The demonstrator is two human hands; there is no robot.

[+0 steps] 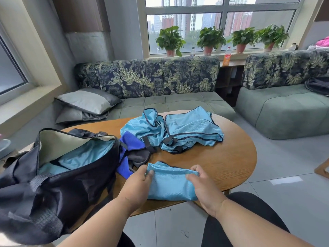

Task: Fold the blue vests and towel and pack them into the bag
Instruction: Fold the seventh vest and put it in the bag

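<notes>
A folded light-blue vest (pixel 170 184) lies at the near edge of the round wooden table (pixel 231 161). My left hand (pixel 137 188) grips its left edge and my right hand (pixel 204 186) grips its right edge. A pile of unfolded light-blue vests (pixel 178 131) with dark trim lies mid-table. The royal-blue towel (pixel 131 141) is bunched between that pile and the bag, partly under a grey cloth (pixel 140 157). The black bag (pixel 53 175) stands unzipped at the left, with light-blue fabric (pixel 85 154) inside.
A leaf-patterned sofa (pixel 151 77) with grey cushions (pixel 85 102) runs behind the table. A second sofa section (pixel 284 107) stands at the right. Potted plants (pixel 210 40) and bottles line the windowsill. My dark-clad knees show below the table edge.
</notes>
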